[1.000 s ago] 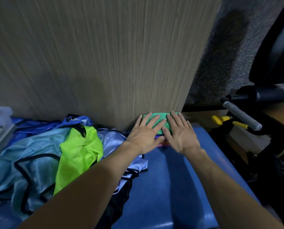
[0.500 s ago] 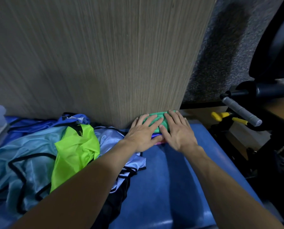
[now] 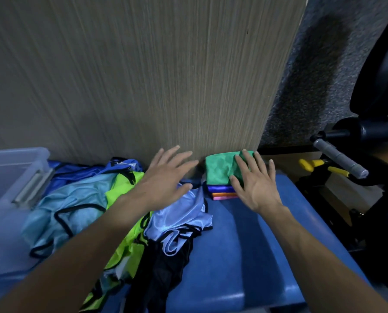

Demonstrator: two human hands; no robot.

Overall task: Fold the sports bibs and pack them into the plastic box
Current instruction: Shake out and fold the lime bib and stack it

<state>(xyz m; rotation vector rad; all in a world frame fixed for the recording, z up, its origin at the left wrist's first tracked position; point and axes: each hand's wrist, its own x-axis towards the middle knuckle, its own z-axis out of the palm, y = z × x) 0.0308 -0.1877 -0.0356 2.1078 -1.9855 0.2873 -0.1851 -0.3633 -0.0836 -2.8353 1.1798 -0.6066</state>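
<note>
Four folded bibs (image 3: pixel 222 177) lay stacked, green on top, under the right hand's (image 3: pixel 257 185) flat open fingers (image 3: pixel 248 162); the left hand (image 3: pixel 166 177), spread open, hovered at nine o'clock.

Looks like a gym or sports store room: blue padded bench (image 3: pixel 244 256) at lower centre, black exercise machine (image 3: pixel 355 141) with grip handle on the right, grey carpet (image 3: pixel 305 71) upper right.
</note>
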